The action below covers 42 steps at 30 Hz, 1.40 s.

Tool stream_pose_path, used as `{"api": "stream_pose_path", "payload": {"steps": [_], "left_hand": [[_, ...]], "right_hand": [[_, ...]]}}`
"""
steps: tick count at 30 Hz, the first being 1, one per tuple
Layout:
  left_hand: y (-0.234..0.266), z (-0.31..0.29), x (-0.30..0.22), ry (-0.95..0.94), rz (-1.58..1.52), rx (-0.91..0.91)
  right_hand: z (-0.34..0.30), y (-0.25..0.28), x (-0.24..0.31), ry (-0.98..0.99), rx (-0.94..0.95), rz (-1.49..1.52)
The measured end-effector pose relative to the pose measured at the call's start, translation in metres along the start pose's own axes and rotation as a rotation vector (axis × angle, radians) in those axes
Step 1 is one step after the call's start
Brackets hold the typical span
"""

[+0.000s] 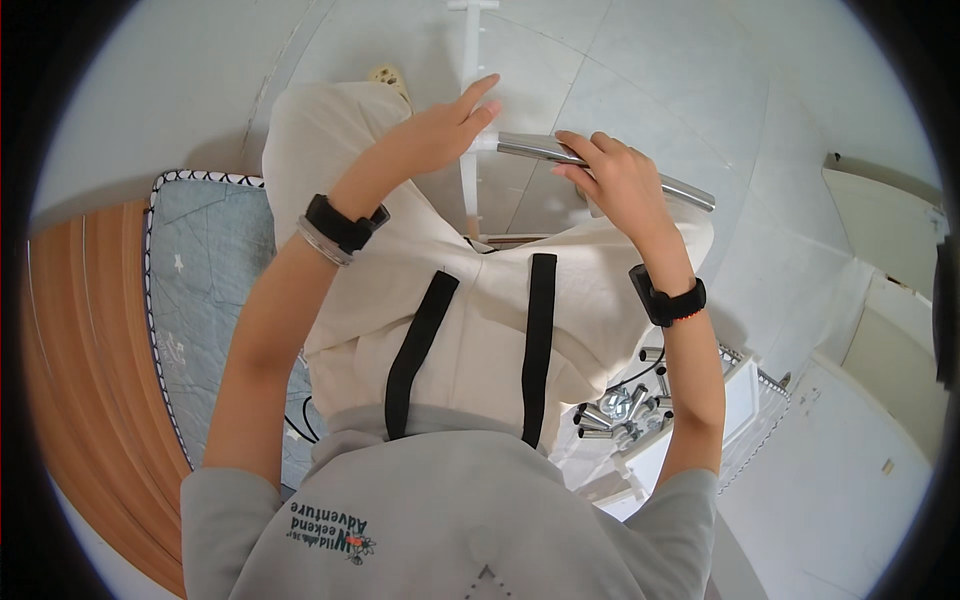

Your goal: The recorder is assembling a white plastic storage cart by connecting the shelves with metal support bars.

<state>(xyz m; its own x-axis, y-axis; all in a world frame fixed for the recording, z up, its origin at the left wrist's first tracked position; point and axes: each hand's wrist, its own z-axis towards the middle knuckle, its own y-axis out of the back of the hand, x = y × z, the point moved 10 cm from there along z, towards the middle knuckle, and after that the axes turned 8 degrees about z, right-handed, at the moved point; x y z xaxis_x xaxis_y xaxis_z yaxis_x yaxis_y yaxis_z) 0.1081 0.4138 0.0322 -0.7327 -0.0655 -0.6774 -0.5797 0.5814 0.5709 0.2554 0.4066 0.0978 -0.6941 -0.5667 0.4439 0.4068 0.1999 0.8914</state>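
Observation:
A long white plastic bar (470,190) with short pegs along it stands upright in the picture between my knees. A shiny metal tube (690,192) reaches out to the right from a white fitting (485,143) on that bar; its left end meets the fitting. My right hand (615,175) is closed round the middle of the tube, fingers over the top. My left hand (430,135) is beside the bar, just left of the tube's end, with index finger and thumb stretched apart and nothing visible in it. Its other fingers are mostly hidden.
Several short metal tubes (595,420) lie by my right hip, next to a white panel-like piece (740,405). A blue-grey padded mat (210,300) and a brown wooden surface (95,330) are on the left. White cabinet-like panels (890,350) stand at the right.

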Motion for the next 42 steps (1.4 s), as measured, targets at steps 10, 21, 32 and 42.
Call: {"api": "stream_pose_path", "payload": {"steps": [10, 21, 32, 42], "left_hand": [[0.035, 0.023, 0.043, 0.222, 0.188, -0.450], [0.027, 0.026, 0.037, 0.335, 0.229, -0.244], [0.035, 0.014, 0.031, 0.210, 0.322, -0.529], [0.038, 0.006, 0.036, 0.252, 0.341, -0.571]], "right_hand": [[0.018, -0.016, 0.014, 0.166, -0.032, 0.008], [0.024, -0.025, 0.029, 0.208, -0.080, -0.116], [0.027, -0.038, 0.031, 0.101, 0.009, -0.121], [0.041, -0.043, 0.028, 0.037, 0.136, 0.041]]}}
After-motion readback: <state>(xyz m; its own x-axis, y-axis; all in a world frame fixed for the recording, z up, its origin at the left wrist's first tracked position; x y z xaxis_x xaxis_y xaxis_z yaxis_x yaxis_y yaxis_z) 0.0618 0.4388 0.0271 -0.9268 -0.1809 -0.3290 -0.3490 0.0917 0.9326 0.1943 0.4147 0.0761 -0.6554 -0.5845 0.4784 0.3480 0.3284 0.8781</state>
